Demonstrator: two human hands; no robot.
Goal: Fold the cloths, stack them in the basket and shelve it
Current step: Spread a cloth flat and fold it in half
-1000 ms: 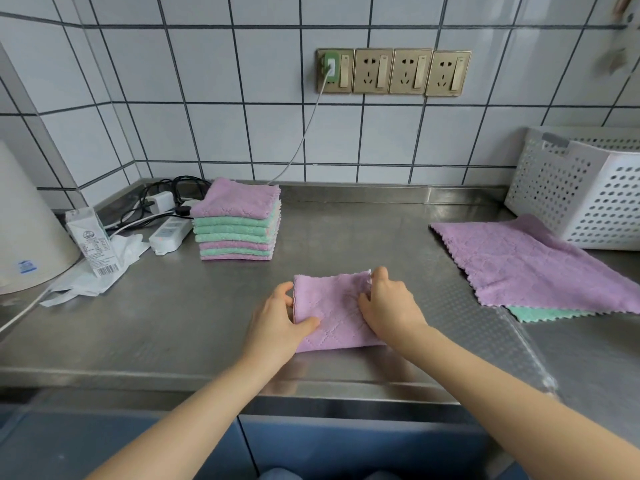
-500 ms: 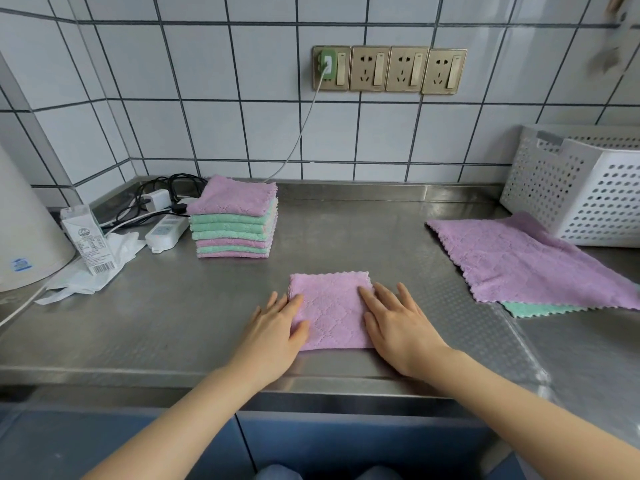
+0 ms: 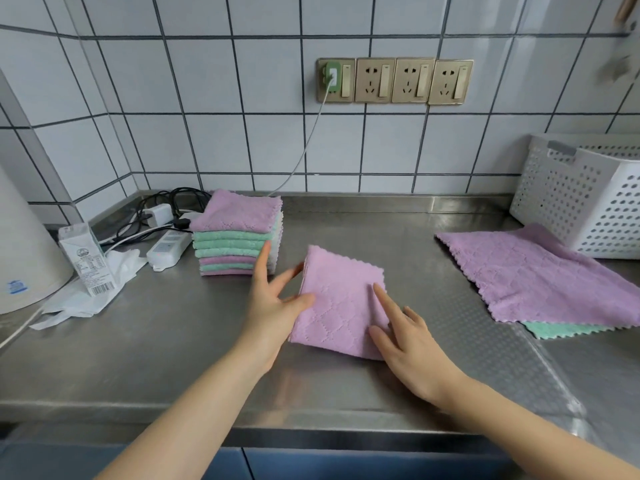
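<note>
A folded purple cloth (image 3: 341, 303) lies askew on the steel counter (image 3: 173, 341) in front of me. My left hand (image 3: 273, 299) grips its left edge, thumb on top and fingers spread beside and under it. My right hand (image 3: 405, 334) rests on the cloth's right edge with straight fingers. A stack of folded purple and green cloths (image 3: 235, 237) stands just beyond my left hand. An unfolded purple cloth (image 3: 533, 271) lies to the right over a green cloth (image 3: 561, 329). The white perforated basket (image 3: 585, 202) stands at the back right.
A power strip (image 3: 169, 249), chargers and cables lie in the back left corner. A small carton (image 3: 86, 259) stands on a white plastic bag (image 3: 86, 299), beside a large white container (image 3: 20, 258). Wall sockets (image 3: 394, 81) sit above the counter.
Both hands pressed the folded cloth flat half a second ago. Now the left hand has taken its left edge, and the cloth has turned and shifted toward the stack.
</note>
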